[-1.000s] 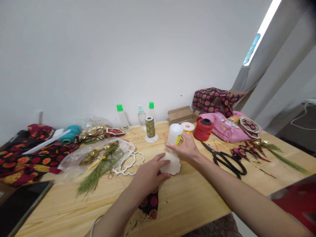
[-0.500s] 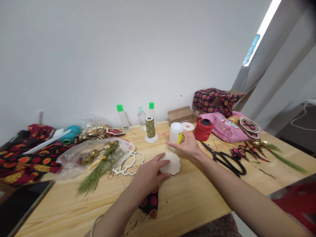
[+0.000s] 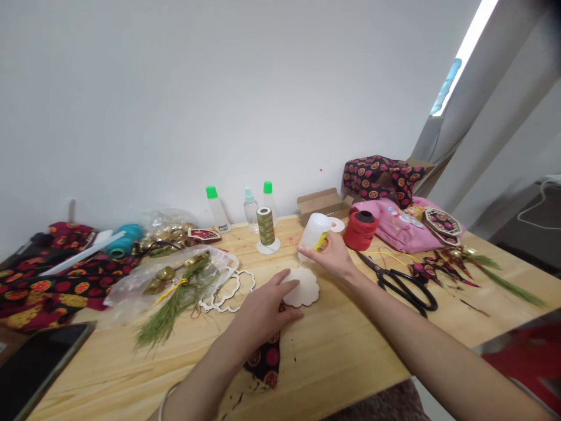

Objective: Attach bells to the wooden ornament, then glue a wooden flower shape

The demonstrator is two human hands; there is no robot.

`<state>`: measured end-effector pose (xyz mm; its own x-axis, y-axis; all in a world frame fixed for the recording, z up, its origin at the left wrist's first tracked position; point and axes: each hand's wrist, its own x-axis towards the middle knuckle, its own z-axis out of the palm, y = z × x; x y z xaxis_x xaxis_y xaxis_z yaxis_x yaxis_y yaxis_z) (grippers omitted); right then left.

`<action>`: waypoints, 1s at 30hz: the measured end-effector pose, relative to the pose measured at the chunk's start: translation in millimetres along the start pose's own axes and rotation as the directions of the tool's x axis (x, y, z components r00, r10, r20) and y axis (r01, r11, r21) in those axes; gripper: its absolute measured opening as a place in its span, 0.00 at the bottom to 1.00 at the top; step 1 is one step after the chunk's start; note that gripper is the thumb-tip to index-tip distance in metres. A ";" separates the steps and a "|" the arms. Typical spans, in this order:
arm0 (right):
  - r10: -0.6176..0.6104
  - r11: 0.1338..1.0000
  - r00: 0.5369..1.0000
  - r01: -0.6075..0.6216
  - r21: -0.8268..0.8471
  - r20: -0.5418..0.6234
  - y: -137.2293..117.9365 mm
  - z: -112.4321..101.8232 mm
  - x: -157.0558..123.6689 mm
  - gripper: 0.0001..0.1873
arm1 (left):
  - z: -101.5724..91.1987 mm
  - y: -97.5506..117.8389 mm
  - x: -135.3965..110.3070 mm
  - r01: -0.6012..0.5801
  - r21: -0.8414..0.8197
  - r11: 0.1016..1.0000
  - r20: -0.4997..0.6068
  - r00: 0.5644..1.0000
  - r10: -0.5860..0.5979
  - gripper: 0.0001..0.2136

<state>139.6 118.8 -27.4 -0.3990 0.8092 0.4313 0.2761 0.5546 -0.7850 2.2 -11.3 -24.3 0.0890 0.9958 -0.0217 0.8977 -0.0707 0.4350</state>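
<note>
A pale, scalloped flat piece (image 3: 305,286) lies on the wooden table. My left hand (image 3: 269,307) is on its left side, with fingers over the top and the thumb near the lower edge. A white glue bottle (image 3: 314,230) with a yellow label is gripped in my right hand (image 3: 331,254). It is turned bottom up and tilted just beyond the scalloped piece; its nozzle is hidden. Dark patterned fabric (image 3: 267,362) pokes out from under my left hand. Left of that hand, thin scalloped frames (image 3: 228,292) lie on the table.
Black-handled scissors (image 3: 405,286) and a red thread spool (image 3: 362,230) are to the right. An olive thread spool (image 3: 265,227) stands behind my hands, with green-capped bottles near the wall. A plastic bag (image 3: 175,275), a green tassel (image 3: 164,318) and a phone (image 3: 46,365) occupy the left.
The glue bottle has tilted further, its base leaning to the right. My left hand stays on the scalloped piece.
</note>
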 end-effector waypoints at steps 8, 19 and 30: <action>0.073 0.997 0.991 -0.070 0.023 -0.108 1.2 -1.1 2.8 0.22 | -5.0 0.6 1.2 0.019 0.102 0.995 -0.014 1.000 -0.018 0.26; -0.074 0.996 0.991 0.068 -0.064 -0.108 0.5 6.6 -3.5 0.18 | -0.6 2.7 2.6 0.030 0.142 0.989 -0.029 0.999 -0.027 0.25; -0.159 0.987 0.987 0.157 -0.042 -0.037 -7.9 5.8 -7.1 0.17 | 3.2 5.4 2.5 0.052 0.143 0.988 -0.066 0.997 -0.043 0.20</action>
<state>135.2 107.5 -26.9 -0.4047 0.7177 0.5667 0.2467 0.6825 -0.6880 8.7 -9.4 -24.8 0.0218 0.9996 0.0191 0.9535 -0.0266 0.3003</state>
